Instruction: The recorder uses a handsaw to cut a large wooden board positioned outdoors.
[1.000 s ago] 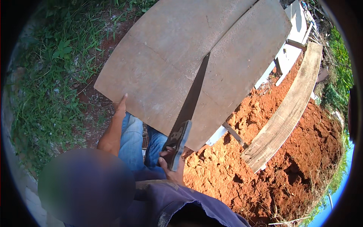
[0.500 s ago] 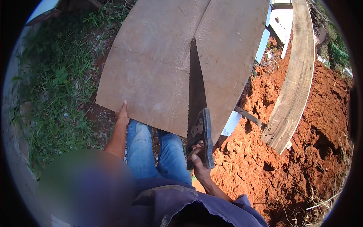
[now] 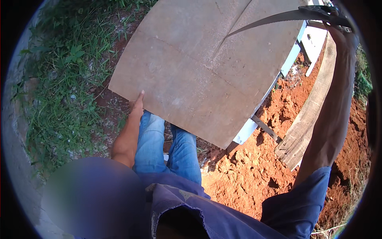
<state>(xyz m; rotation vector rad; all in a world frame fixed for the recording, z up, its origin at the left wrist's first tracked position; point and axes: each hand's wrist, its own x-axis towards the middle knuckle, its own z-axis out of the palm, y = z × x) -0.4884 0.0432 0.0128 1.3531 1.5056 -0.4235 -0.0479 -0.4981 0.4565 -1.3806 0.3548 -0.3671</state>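
A large brown wooden sheet (image 3: 171, 71) lies in front of me with a narrow cut (image 3: 238, 20) running in from its far side. Sawdust is scattered along that cut. My left hand (image 3: 137, 104) grips the sheet's near left edge, thumb on top, the other fingers mostly hidden. Far out to the right, my right hand (image 3: 338, 32) is wrapped round the handle of a handsaw. The handsaw's blade (image 3: 274, 19) looks bent by the lens and slants across the sheet, its tip at the cut.
A weathered wooden plank (image 3: 310, 107) lies to the right on lumpy red soil (image 3: 242, 175). Pale blue-white pieces (image 3: 246, 129) and a narrow dark bar (image 3: 267, 129) stick out from under the sheet's right side. Grass (image 3: 71, 111) grows on the left.
My right hand has swung the saw from the near edge up to the far right, turning the blade from upright to slanting across the sheet. My left hand stays on the edge.
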